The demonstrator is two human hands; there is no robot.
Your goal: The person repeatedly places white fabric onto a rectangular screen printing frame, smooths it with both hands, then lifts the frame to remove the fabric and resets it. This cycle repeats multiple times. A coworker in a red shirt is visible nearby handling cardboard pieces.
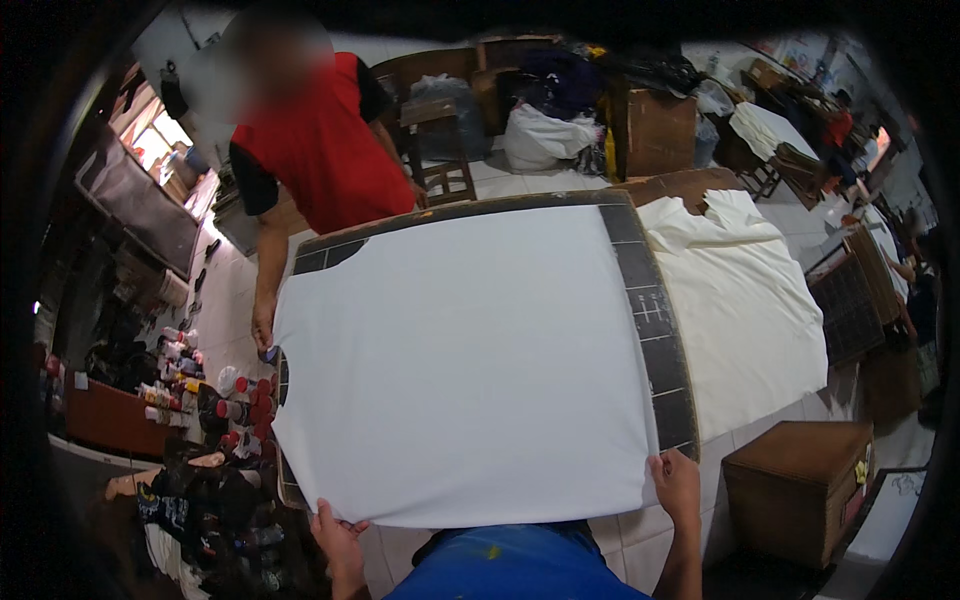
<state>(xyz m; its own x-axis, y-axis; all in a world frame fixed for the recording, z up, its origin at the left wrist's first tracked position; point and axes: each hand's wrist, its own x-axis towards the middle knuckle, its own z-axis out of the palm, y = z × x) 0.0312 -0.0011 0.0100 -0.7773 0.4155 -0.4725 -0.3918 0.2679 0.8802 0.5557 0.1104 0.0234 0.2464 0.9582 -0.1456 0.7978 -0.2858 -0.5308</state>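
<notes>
A white T-shirt lies flat, stretched over a dark board with pale grid marks along its right side. My left hand pinches the shirt's near hem at the lower left. At the lower right corner my right hand grips the hem and the board's edge. Across the board stands a person in a red and black shirt, whose hand rests at the shirt's far left edge near the neck opening.
Several small paint bottles with red caps crowd a low surface left of the board. Cream cloth covers a table to the right. A brown box sits at lower right, with chairs, bags and cardboard boxes behind.
</notes>
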